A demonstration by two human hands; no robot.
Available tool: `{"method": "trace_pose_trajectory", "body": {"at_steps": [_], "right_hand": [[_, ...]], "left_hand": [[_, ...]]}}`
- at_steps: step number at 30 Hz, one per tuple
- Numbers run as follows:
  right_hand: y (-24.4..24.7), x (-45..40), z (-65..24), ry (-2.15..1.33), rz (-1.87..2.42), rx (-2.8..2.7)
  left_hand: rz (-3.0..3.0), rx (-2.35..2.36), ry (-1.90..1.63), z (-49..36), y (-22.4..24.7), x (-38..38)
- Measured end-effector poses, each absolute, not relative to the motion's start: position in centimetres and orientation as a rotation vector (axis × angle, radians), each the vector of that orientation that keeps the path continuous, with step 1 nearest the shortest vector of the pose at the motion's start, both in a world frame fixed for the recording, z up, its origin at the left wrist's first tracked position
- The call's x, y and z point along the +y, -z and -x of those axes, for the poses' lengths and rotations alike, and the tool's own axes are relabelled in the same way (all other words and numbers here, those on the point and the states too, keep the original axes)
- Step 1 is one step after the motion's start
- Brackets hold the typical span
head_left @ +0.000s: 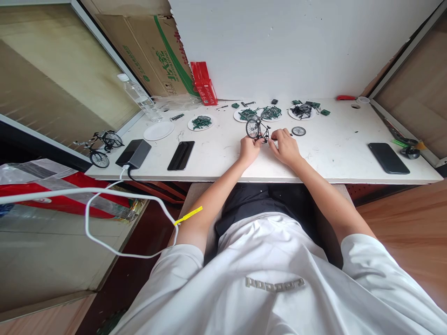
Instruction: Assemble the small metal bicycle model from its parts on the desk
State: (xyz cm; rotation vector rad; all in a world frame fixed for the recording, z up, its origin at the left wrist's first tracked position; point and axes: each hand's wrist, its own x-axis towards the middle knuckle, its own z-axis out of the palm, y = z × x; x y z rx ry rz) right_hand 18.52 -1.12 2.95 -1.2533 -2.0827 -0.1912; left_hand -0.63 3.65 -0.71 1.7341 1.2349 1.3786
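A small black model bicycle (pixel 262 132) stands tilted over the white table, one wheel fitted at its left end. My left hand (pixel 248 151) is closed on its lower part, with the fingertips partly behind the frame. Close against the bicycle's right side, my right hand (pixel 287 148) has its thumb and fingers drawn together. Whatever lies between those fingertips is too small to make out. A loose spoked wheel (pixel 299 131) lies flat just right of my right hand. Behind the bicycle, white plates carry dark green parts (pixel 271 112) and black parts (pixel 301 110).
Another model bicycle (pixel 101 146) stands at the left end, by a grey power bank (pixel 134 154) with a white cable (pixel 87 218). Phones (pixel 181 155) (pixel 388 158) lie on both sides. A bottle (pixel 141 98), an empty plate (pixel 159 131) and a red box (pixel 204 84) stand behind.
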Motion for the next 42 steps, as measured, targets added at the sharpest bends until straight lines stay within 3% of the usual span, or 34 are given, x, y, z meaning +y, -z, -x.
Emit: {"method": "trace_pose_trajectory", "body": {"at_steps": [42], "right_hand": [[-1.7,0.0,-19.5,-0.007,1.347,-2.077]], "left_hand": [[-1.757,1.244,-1.363,0.6,-0.1,2.9]]}}
